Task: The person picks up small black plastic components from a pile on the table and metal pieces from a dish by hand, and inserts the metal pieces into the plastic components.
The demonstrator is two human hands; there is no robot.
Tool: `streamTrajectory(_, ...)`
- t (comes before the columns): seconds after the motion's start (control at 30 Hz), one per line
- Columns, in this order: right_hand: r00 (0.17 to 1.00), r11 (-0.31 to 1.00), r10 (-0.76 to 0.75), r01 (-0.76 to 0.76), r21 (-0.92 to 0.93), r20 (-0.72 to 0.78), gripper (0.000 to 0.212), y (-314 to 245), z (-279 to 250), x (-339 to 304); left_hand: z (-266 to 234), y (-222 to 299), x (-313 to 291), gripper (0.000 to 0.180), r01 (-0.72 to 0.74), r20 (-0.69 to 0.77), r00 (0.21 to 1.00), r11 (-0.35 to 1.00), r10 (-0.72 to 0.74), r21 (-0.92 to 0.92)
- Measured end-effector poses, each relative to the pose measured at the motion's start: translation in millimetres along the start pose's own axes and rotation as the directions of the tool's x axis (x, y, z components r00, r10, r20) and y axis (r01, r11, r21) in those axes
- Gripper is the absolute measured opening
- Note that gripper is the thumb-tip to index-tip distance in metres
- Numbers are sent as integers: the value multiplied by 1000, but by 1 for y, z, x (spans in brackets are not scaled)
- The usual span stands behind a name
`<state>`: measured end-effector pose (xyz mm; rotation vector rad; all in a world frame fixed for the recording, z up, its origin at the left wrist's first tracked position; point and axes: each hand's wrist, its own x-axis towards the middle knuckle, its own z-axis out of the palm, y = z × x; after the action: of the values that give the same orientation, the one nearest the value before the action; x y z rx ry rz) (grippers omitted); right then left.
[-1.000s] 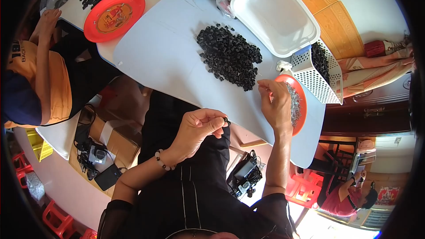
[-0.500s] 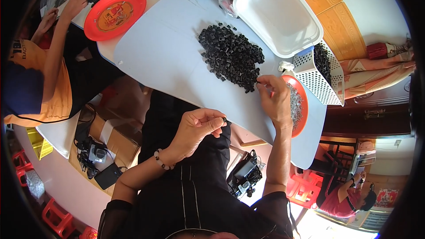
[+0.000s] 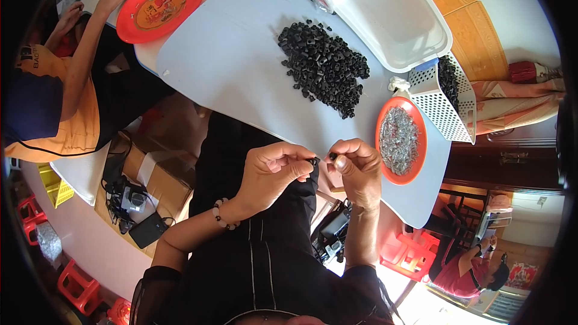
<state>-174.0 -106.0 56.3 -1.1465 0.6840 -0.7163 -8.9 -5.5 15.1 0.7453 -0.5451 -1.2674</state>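
My left hand (image 3: 272, 174), with a bead bracelet on its wrist, pinches a small black plastic part (image 3: 312, 161) between thumb and forefinger. Close by on its right, my right hand (image 3: 357, 174) grips another small black plastic piece (image 3: 333, 156) in its fingertips. Both hands are over my lap at the near edge of the table, a small gap between the two pieces. Beyond them a heap of small black parts (image 3: 325, 66) lies on the pale table (image 3: 223, 54). An orange-red plate (image 3: 380, 138) full of small shiny clear or metallic pieces (image 3: 398, 138) stands right of the heap.
A white tub (image 3: 391, 18) stands at the far right, beside a white perforated basket (image 3: 433, 105) holding black parts. At the left, a person in an orange top (image 3: 84, 120) works near a red plate (image 3: 191, 0). Below are a carton (image 3: 162, 183) and red stools (image 3: 412, 256).
My right hand has drawn back from the heap's near edge with a black piece and come beside my left hand. The left hand still holds its part.
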Motion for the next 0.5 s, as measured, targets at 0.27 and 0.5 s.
streamTrajectory(0.27,989,987,114,-124,100,98,19,0,8,-8,0,2,-8,19,-97,14,995,993,97,63)
streamTrajectory(0.5,976,982,179,-185,38,121,18,-5,11,-8,-5,0,-10,18,-111,42,993,991,108,80)
